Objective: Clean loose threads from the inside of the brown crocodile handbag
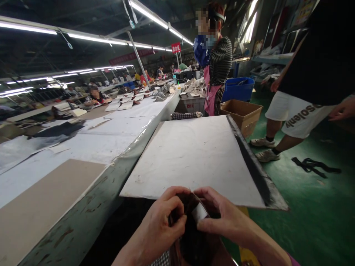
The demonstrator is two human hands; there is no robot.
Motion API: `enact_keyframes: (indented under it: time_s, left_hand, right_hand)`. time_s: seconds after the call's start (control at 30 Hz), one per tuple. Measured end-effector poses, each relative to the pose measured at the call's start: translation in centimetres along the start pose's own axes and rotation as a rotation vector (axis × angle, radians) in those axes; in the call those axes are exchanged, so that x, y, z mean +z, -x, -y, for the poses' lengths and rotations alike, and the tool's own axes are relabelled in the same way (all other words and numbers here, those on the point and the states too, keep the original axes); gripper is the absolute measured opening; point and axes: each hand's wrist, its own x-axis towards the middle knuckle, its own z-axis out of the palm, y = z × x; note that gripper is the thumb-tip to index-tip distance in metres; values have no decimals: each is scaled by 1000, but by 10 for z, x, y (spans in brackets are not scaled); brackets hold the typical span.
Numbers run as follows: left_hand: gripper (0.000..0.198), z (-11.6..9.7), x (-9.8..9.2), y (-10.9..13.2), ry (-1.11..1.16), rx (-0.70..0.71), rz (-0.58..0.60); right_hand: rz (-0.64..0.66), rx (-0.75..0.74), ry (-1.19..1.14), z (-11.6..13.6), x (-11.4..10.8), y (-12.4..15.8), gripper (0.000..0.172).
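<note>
Through the head camera I have both bare hands low in view, just past the near edge of a white-topped board (pixel 191 155); between them sits a dark, glossy piece (pixel 194 242), upper end toward the board, lower part running out of the bottom of view. My left hand (pixel 159 218) pinches its left edge between thumb and curled fingers; my right hand (pixel 230 218) grips the other side, thumb in front at the lower end of a pale patch (pixel 199 212), fingers partly hidden behind.

To my left runs a long table (pixel 97 142) with a grey-brown sheet (pixel 55 201) on its near part; a black strip (pixel 251 166) follows the board's right side; beyond the board stands a co-worker in a striped top (pixel 224 55), beside a cardboard box (pixel 246 118) and a blue bin (pixel 238 89); black straps (pixel 316 166) lie on the green floor (pixel 318 210).
</note>
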Motion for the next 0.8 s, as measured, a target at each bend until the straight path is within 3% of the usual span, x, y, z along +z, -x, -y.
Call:
enact_keyframes:
  time_s: [0.13,0.33,0.47,0.67,0.8]
  left_hand:
    - [14,-6,-5,2,-80,-49,-3]
    - [22,-16,-6,-4,-143,-154,19]
    - [15,-17,-3,-14,-275,-149,-14]
    - [14,-14,-1,-21,-435,-75,51]
    - [17,-6,-1,-16,-325,127,62]
  right_hand:
    - [-29,61,115,4,12,20,73]
    - [-35,-5,22,3,19,31,60]
    - [-54,-12,37,3,20,31,58]
    - [-84,-45,-7,5,21,31,53]
    - [-118,-38,-14,2,18,27,49]
